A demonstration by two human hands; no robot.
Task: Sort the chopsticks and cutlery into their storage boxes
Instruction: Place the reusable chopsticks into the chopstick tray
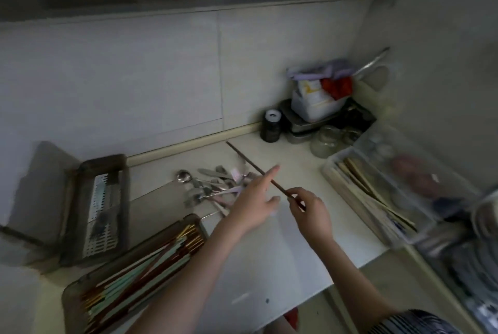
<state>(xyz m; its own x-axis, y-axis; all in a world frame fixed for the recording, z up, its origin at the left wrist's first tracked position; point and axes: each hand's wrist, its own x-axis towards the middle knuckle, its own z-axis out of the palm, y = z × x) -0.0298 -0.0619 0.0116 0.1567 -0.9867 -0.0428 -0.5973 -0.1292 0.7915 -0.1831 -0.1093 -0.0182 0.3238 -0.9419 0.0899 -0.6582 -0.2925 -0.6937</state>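
My right hand (310,211) pinches the near end of a thin dark chopstick (253,165), which slants up and away to the left over the counter. Its index finger extended, my left hand (254,199) hovers beside that chopstick, above a pile of spoons and cutlery (213,185). A brown box (134,271) at the lower left holds several mint, red and gold chopsticks. Further left, another brown box (101,207) has a slotted white insert. A clear box (377,196) on the right contains pale wooden chopsticks.
A dark jar (270,126), glass jars (327,142) and a metal tray with white tubs (320,110) crowd the back right corner. Stacked clear containers and dishes (463,228) line the right side. The pale counter (269,258) ends at a front edge near me.
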